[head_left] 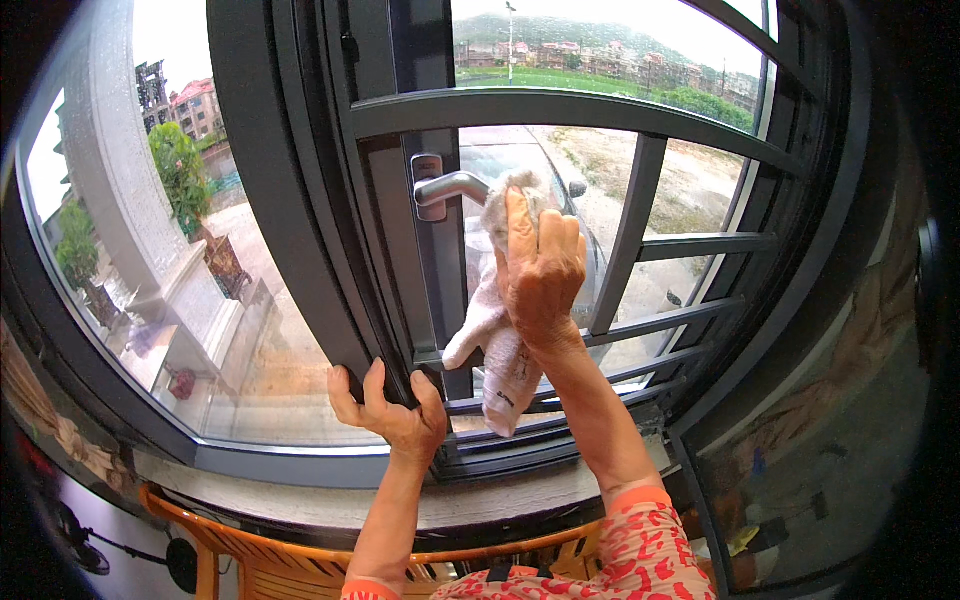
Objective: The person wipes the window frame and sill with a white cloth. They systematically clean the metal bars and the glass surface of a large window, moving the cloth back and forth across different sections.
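My right hand (546, 270) is closed on a pale, fluffy cloth (505, 365), its index finger pressing one end of it. The lower part of the cloth dangles in two lobes, one with a small dark mark. That upper end meets the free tip of the silver window handle (455, 186), which is fixed to the dark grey window frame (395, 250). Lower and to the left, my left hand (400, 420) rests against the upright of the frame. Its fingers are stretched out and apart, with no loose object among them.
Dark metal bars (625, 240) cross the window just behind the cloth. Below runs a pale sill (480, 505), with a slatted wooden bench (290, 550) in front of it. A parked car (545, 160) and potted plants (185, 175) are outside the glass.
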Tool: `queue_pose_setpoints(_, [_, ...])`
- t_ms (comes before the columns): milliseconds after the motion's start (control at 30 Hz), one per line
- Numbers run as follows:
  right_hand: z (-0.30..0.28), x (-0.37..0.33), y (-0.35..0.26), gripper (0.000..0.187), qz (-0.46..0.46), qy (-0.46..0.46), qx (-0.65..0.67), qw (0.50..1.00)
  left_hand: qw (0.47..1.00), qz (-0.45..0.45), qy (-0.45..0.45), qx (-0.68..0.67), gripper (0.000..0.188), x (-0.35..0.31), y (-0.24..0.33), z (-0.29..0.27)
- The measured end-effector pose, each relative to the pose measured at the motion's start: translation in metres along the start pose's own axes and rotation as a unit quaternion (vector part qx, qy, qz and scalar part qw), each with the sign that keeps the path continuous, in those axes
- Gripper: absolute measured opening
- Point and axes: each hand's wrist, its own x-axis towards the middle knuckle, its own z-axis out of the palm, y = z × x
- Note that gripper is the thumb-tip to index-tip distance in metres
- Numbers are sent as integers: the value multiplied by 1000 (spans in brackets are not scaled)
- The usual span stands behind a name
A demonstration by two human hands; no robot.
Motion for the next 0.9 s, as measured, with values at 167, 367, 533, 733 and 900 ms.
queue_pose_setpoints(167, [-13,-11,10,54,15,-40,-36,998,1000,7,-18,21,51,-3,-2,-2])
queue_pose_setpoints(367, [-8,20,-12,39,-33,30,5,999,999,14,-8,32,50,-1,0,-4])
queue_pose_setpoints(533, [7,34,-17,37,-51,33,14,998,999,17,9,29,49,-2,0,3])
queue_pose_setpoints(733, [-4,9,0,50,-19,3,-19,1000,1000,17,0,17,52,-2,-1,0])
queue_pose_setpoints(900, [-10,-8,12,48,7,-30,-44,999,1000,25,2,12,52,-4,-3,1])
